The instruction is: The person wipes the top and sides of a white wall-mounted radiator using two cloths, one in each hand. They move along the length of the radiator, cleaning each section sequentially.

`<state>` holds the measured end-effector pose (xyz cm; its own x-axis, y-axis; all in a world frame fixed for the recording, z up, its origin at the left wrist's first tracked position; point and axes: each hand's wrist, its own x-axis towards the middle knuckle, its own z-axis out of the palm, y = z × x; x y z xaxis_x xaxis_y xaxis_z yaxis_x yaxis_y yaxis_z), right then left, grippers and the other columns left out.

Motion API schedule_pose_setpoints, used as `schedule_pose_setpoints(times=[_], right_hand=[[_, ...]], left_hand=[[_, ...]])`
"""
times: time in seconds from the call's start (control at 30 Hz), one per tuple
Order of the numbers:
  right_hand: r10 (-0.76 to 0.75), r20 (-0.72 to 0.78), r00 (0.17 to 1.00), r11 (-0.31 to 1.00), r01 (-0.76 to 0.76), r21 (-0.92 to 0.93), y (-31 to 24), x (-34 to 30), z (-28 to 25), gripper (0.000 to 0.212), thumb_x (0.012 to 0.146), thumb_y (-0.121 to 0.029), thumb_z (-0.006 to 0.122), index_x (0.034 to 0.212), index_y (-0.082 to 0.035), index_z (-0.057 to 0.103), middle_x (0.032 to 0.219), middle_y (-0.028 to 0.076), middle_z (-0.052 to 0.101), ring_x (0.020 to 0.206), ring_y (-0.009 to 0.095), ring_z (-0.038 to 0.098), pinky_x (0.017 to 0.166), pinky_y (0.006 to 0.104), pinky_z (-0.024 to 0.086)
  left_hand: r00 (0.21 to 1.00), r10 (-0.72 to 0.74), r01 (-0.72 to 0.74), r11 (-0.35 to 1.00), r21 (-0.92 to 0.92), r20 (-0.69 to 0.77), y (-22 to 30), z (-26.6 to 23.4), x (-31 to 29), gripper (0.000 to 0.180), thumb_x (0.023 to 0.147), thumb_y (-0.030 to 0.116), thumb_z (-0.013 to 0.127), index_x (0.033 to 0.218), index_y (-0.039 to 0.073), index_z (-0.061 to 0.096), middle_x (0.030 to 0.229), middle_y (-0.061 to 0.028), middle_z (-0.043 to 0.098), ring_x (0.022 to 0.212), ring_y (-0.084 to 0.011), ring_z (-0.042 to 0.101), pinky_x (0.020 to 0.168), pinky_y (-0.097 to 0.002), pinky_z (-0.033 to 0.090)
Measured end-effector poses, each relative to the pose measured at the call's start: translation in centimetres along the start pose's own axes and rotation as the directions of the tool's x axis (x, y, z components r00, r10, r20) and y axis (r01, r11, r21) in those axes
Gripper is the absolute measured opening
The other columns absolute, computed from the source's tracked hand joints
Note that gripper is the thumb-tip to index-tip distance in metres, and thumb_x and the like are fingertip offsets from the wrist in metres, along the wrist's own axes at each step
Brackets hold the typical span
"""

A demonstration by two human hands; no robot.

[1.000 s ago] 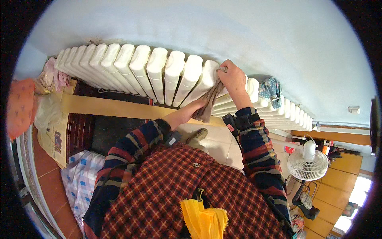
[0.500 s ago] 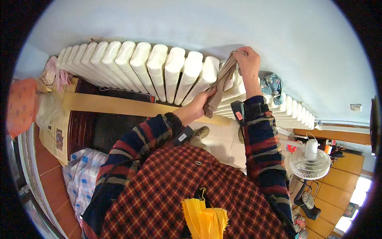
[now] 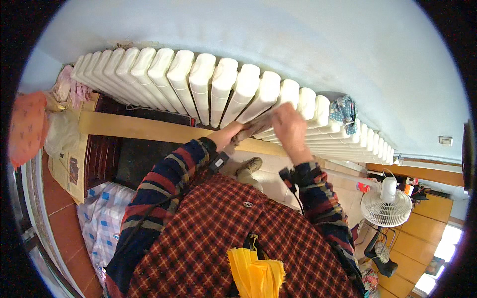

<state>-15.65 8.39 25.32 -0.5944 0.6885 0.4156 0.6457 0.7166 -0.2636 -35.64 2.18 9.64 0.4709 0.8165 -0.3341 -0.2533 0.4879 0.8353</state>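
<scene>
left hand (image 3: 226, 135) + right hand (image 3: 290, 129) | grip brown cloth (image 3: 254, 126) | near white radiator (image 3: 223, 79)

Glossy radiator (image 3: 223, 74), cloth (image 3: 254, 125) (matt, creased), smooth wall (image 3: 318, 39)

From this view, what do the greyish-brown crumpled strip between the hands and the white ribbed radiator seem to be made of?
The greyish-brown crumpled strip looks like soft, matt cloth: it bunches between left hand and right hand; blur hides the fibre. The white ribbed radiator seems painted metal, perhaps slightly glossy: its rounded tops look smooth and bright. Which metal stays open.
</scene>
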Motion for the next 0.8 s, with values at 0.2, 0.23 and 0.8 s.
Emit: schedule_pose_setpoints(times=[0.2, 0.23, 0.8], right_hand=[[0.232, 0.237, 0.943, 0.924, -0.290, 0.249, -0.5, -7.2, 1.3, 0.012, 0.074, -0.012, 0.068, 0.083, -0.006, 0.063, 0.084, 0.012, 0.061, 0.066, 0.032, 0.061, 0.057, 0.0390, 0.050], [0.290, 0.252, 0.923, 0.881, -0.360, 0.306, -0.3, -6.9, 1.1, 0.013, 0.073, -0.012, 0.068, 0.084, -0.006, 0.063, 0.083, 0.013, 0.061, 0.065, 0.031, 0.061, 0.057, 0.0377, 0.049], [0.360, 0.384, 0.850, 0.358, -0.506, 0.785, -4.3, 13.3, -1.5, 0.017, 0.082, -0.003, 0.063, 0.099, 0.000, 0.067, 0.083, 0.002, 0.065, 0.071, 0.008, 0.057, 0.065, 0.0222, 0.047]], left_hand=[[0.884, -0.445, 0.454, 0.890, 0.036, -0.143, -0.9, -1.4, -4.8, 0.041, 0.090, 0.021, 0.063, 0.124, -0.001, 0.058, 0.113, -0.0100, 0.066, 0.095, -0.0166, 0.061, 0.085, -0.0318, 0.048], [0.907, -0.390, 0.411, 0.902, 0.129, -0.157, -0.3, -1.1, -5.5, 0.041, 0.090, 0.022, 0.063, 0.124, -0.001, 0.058, 0.115, -0.0096, 0.066, 0.096, -0.0158, 0.061, 0.086, -0.0312, 0.047], [0.914, 0.093, -0.221, 0.930, -0.295, -0.394, 7.1, -1.2, -5.8, 0.031, 0.090, 0.033, 0.059, 0.103, 0.006, 0.065, 0.088, -0.0055, 0.065, 0.076, -0.0183, 0.062, 0.057, -0.0328, 0.051]])
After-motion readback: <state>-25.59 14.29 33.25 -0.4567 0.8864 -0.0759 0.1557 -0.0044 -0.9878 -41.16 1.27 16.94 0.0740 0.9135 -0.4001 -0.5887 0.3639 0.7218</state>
